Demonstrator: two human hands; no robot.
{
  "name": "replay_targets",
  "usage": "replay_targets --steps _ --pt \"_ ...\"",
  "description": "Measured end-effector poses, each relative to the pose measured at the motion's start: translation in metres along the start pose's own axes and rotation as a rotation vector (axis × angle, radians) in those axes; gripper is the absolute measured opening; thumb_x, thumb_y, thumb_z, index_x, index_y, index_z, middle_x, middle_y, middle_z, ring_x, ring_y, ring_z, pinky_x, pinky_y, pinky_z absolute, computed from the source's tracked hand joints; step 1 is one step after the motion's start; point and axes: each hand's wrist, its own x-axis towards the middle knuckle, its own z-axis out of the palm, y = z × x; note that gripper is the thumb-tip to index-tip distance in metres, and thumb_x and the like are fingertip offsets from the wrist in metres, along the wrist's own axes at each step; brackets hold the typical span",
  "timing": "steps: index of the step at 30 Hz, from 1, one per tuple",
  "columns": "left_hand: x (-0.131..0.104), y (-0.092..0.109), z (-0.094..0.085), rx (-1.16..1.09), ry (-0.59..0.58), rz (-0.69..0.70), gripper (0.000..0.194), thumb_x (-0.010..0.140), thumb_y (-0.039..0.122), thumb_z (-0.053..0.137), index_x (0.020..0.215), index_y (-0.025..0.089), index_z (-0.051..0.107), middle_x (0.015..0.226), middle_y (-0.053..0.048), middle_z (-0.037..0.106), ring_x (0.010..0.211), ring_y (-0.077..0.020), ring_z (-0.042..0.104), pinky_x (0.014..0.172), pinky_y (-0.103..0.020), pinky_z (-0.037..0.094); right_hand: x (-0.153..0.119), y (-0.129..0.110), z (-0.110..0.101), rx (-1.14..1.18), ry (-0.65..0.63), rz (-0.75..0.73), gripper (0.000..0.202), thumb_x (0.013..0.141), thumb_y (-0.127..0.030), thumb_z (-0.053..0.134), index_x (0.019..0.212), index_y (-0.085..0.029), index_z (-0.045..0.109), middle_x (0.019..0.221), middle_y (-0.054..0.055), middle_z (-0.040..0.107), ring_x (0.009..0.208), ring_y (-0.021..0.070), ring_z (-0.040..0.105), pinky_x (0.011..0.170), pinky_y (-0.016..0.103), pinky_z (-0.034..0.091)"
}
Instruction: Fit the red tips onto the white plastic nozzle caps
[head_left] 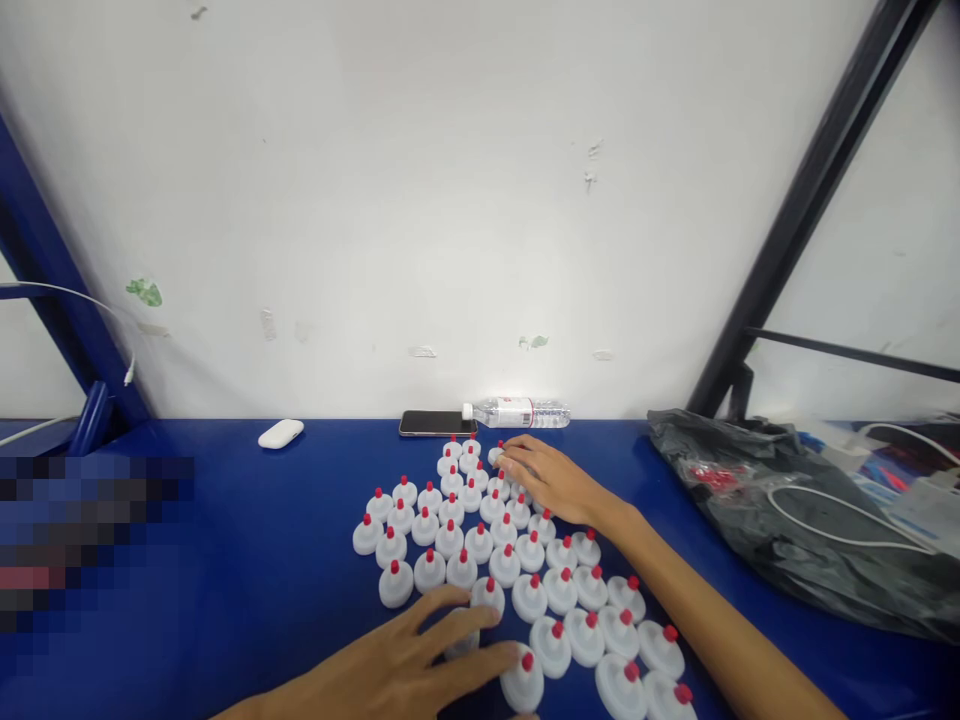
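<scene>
Many white round plastic caps with red-tipped nozzles (430, 573) stand upright in a loose cluster on the blue table (247, 580). Low in the view, my left hand (420, 650) reaches in from the left with its fingers spread over the near caps. One finger touches or nearly touches a front cap (523, 685); another cap lies partly hidden under that hand. At the far end of the cluster, my right hand (551, 480) lies with fingers stretched out, against a small far cap (496, 456). Its palm hides several caps below.
Against the white wall lie a phone (431, 424) and a clear water bottle (517, 412) on its side. A white earbud case (281, 434) sits further left. To the right is a black plastic bag (787, 540) with a white cable on it. Part of the left edge is pixelated.
</scene>
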Motion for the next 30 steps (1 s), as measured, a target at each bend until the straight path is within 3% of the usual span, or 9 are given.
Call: replay_targets --steps 6,11,15,23,27,30 --pt "-0.010 0.003 0.016 -0.028 -0.018 -0.201 0.055 0.097 0.033 0.068 0.149 0.022 0.052 0.142 -0.010 0.067 0.132 -0.0322 0.059 0.118 -0.048 0.045 0.000 -0.001 0.000 0.009 0.014 0.010 0.047 0.110 -0.051 0.037 0.124 -0.025 0.073 0.136 0.011 0.066 0.122 0.0278 0.064 0.109 0.045 0.049" --pt "-0.016 -0.001 0.032 -0.048 0.062 -0.343 0.060 0.091 0.019 0.065 0.150 0.019 0.050 0.146 -0.013 0.061 0.139 -0.0364 0.051 0.118 -0.057 0.043 0.000 -0.001 0.001 0.014 0.021 0.016 0.046 0.110 -0.049 0.038 0.123 -0.024 0.074 0.135 0.011 0.065 0.122 0.0275 0.064 0.110 0.044 0.048" --pt "-0.017 -0.008 0.038 -0.086 0.075 -0.423 0.053 0.095 0.014 0.058 0.147 0.019 0.051 0.139 -0.013 0.062 0.138 -0.0355 0.050 0.116 -0.059 0.045 0.000 0.000 0.001 0.017 0.021 0.015 0.043 0.110 -0.047 0.039 0.123 -0.025 0.074 0.134 0.011 0.066 0.122 0.0273 0.064 0.110 0.044 0.047" --pt "-0.019 -0.012 0.046 -0.114 0.168 -0.462 0.041 0.098 0.011 0.052 0.138 0.019 0.058 0.134 -0.013 0.062 0.138 -0.0346 0.046 0.115 -0.057 0.046 -0.001 0.001 -0.001 0.032 0.019 0.032 0.045 0.111 -0.048 0.037 0.125 -0.026 0.073 0.136 0.010 0.065 0.125 0.0276 0.062 0.111 0.046 0.046" --pt "-0.018 -0.011 0.044 -0.120 0.192 -0.482 0.043 0.097 0.008 0.049 0.137 0.019 0.057 0.139 -0.013 0.060 0.139 -0.0338 0.047 0.114 -0.058 0.047 -0.002 0.002 -0.003 0.048 0.049 0.053 0.036 0.103 -0.055 0.054 0.113 -0.029 0.077 0.142 0.009 0.060 0.128 0.0308 0.060 0.108 0.048 0.048" --pt "-0.017 -0.011 0.039 -0.138 0.193 -0.442 0.046 0.096 0.005 0.047 0.139 0.019 0.054 0.135 -0.013 0.063 0.135 -0.0318 0.051 0.112 -0.055 0.050 -0.001 0.001 -0.003 0.066 0.079 0.038 0.024 0.097 -0.050 0.066 0.099 -0.028 0.078 0.143 0.007 0.060 0.127 0.0308 0.060 0.108 0.047 0.047"
